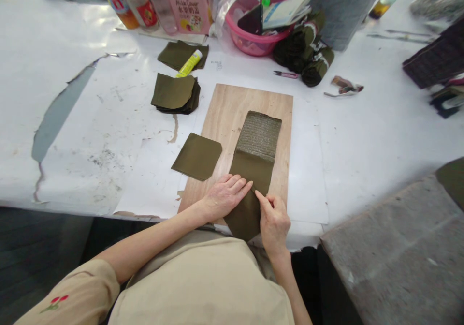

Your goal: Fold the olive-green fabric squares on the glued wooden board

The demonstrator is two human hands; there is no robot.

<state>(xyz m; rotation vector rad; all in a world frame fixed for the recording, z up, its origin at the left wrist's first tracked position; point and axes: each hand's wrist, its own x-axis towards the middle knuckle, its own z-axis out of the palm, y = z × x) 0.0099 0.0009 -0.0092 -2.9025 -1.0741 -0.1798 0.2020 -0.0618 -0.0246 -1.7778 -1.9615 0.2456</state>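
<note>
A long olive-green fabric strip lies on a wooden board, its far end a ribbed, woven patch. My left hand rests flat on the strip's left side, fingers stretched out together. My right hand pinches the strip's right edge between thumb and forefinger. The strip's near end hangs over the table's front edge. A loose olive square of fabric lies just left of the board.
A stack of olive fabric pieces and another piece with a yellow glue stick lie farther back. Behind them stand a pink basin, bottles, rolled fabric and small scissors. A grey felt slab sits at right.
</note>
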